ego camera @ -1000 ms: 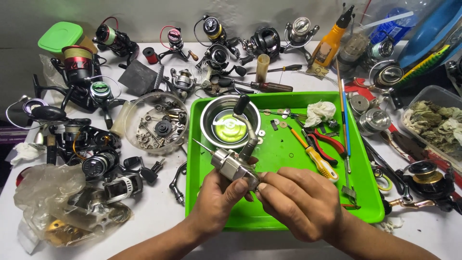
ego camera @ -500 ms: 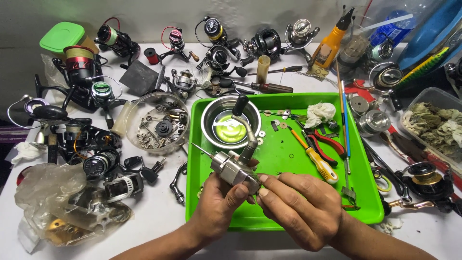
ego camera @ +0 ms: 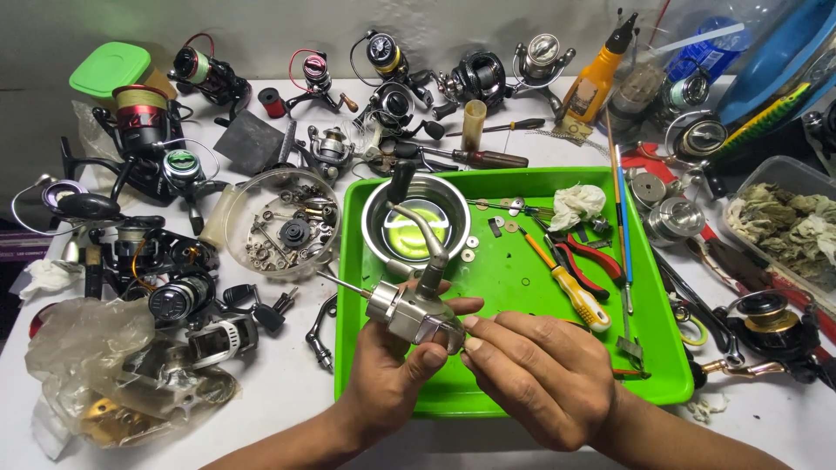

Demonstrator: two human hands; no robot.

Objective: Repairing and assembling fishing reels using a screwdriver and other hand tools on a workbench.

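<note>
My left hand [ego camera: 396,370] grips a silver fishing reel body [ego camera: 409,313] from below, over the near left part of a green tray [ego camera: 649,365]. The reel's thin shaft sticks out to the left and its curved crank handle [ego camera: 416,222] rises toward a steel bowl [ego camera: 376,228]. My right hand [ego camera: 540,374] lies just to the right of the reel, its fingertips touching the reel's right side. Whether anything small sits between those fingers is hidden.
The tray also holds a yellow-handled screwdriver [ego camera: 570,287], red pliers [ego camera: 588,257], a crumpled cloth [ego camera: 576,204] and small washers. Several fishing reels crowd the table's left and back. A clear dish of parts [ego camera: 283,226], an orange oil bottle [ego camera: 596,78] and a clear tub of rags [ego camera: 784,226] stand around.
The reel body has been lifted slightly and tilted in my left hand. My right hand's fingers have shifted closer onto its right side.
</note>
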